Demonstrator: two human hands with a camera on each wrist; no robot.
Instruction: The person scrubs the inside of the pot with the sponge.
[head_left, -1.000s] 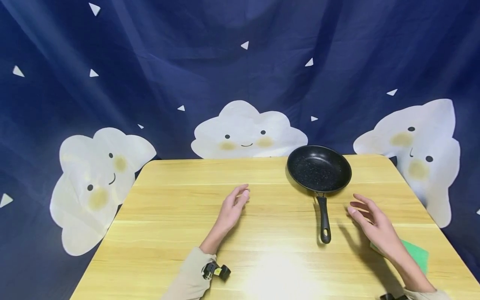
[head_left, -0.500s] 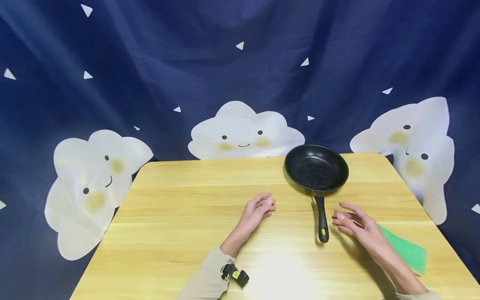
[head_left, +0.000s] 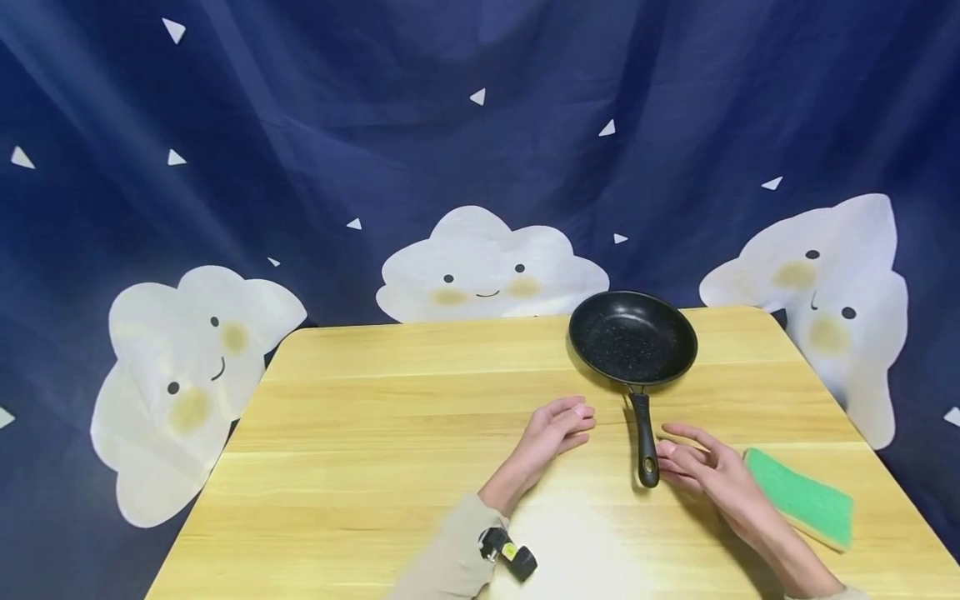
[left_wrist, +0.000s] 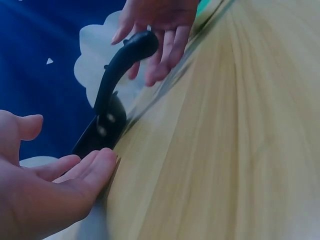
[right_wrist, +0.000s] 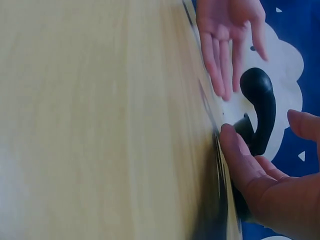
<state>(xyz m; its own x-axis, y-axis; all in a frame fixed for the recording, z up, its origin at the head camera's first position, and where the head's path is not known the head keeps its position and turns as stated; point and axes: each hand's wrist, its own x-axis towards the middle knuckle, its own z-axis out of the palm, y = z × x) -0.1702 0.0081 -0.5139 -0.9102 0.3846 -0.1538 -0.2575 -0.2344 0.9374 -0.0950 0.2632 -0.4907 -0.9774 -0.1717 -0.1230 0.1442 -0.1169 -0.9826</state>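
Note:
A black frying pan [head_left: 633, 337] sits at the table's back right, its handle [head_left: 644, 442] pointing toward me. Close on the handle's right side is my right hand [head_left: 712, 475], fingers loosely bent and not wrapped around it; the fingertips overlap the handle's edge in the head view. My left hand [head_left: 551, 437] hovers left of the handle with a gap between, holding nothing. In the left wrist view the handle's end [left_wrist: 142, 45] rises above the tabletop between both hands. The right wrist view shows the right hand's fingers [right_wrist: 245, 162] low beside the handle, thumb apart.
A green scouring sponge [head_left: 802, 497] lies right of the right forearm on the wooden table [head_left: 360, 467]. Behind the table's back edge hangs a dark blue curtain [head_left: 375, 125] with white clouds. A small camera [head_left: 510, 554] is strapped to the left wrist.
My left hand has moved right toward the pan's handle. My right hand has moved left and nearer to it, uncovering more of the sponge. The pan stays in place.

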